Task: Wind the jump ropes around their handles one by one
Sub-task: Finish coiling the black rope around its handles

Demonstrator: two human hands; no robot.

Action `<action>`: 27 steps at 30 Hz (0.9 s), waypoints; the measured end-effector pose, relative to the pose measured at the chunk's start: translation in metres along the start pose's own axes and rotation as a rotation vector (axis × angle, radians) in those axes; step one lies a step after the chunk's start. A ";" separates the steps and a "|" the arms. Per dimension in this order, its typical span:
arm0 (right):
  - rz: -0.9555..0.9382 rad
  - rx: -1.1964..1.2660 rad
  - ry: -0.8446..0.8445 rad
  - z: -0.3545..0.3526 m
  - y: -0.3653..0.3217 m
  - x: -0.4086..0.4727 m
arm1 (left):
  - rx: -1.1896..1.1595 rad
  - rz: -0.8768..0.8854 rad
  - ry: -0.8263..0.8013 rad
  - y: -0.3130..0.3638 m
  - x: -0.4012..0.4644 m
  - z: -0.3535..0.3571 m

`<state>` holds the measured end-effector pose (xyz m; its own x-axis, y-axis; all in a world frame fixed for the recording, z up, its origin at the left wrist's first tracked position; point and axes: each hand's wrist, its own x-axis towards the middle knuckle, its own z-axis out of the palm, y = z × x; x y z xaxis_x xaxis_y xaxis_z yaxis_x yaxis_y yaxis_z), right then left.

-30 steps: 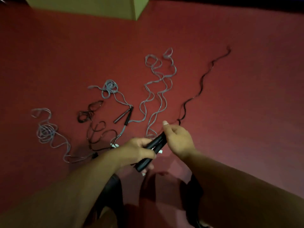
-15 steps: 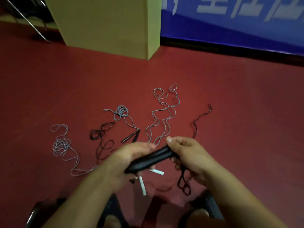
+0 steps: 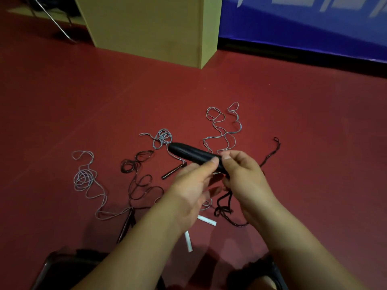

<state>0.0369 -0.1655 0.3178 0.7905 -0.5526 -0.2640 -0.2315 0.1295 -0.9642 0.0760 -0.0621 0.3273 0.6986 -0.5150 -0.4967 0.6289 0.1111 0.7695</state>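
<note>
Both hands hold the black jump rope handles [image 3: 191,154] pressed together above the red floor. My left hand [image 3: 191,191] pinches them from below and my right hand [image 3: 244,174] grips their right end. The black rope [image 3: 270,155] trails from under my right hand out to the far right, and a loop of it [image 3: 224,206] hangs below the hands. Grey ropes [image 3: 222,130] lie in loose squiggles on the floor beyond. Another black rope [image 3: 138,178] lies tangled to the left, beside a thin dark handle [image 3: 172,172].
Two white handles [image 3: 207,220] lie on the floor under my arms. A grey rope coil [image 3: 83,178] sits far left. A yellow-green box [image 3: 150,28] stands at the back, with a blue banner [image 3: 303,26] along the wall and a metal chair leg [image 3: 54,24] at top left. My shoes [image 3: 257,271] show below.
The handles have swung from pointing down-left to pointing up-left, raised higher. My left hand slid toward their right end. More black rope is drawn in toward my hands.
</note>
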 end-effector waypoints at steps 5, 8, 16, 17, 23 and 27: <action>0.103 0.030 -0.208 -0.004 -0.007 -0.010 | -0.075 0.040 0.084 0.000 0.009 -0.008; 0.138 0.004 -0.302 -0.005 -0.006 -0.012 | -0.135 0.077 0.120 0.003 0.013 -0.012; 0.167 0.044 -0.337 -0.001 0.003 -0.010 | -0.129 0.119 0.111 0.007 0.022 -0.009; 0.171 0.044 -0.344 -0.002 0.003 -0.011 | -0.105 0.134 0.110 0.007 0.023 -0.009; 0.226 -0.133 -0.389 -0.007 -0.002 -0.010 | 0.056 0.301 0.252 0.010 0.031 -0.014; 0.114 -0.487 -0.496 -0.019 -0.006 -0.008 | 0.279 0.374 0.310 0.001 0.038 -0.019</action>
<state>0.0206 -0.1775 0.3263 0.8849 -0.1018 -0.4545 -0.4637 -0.2829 -0.8396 0.1099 -0.0648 0.3019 0.9509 -0.2048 -0.2321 0.2346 -0.0123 0.9720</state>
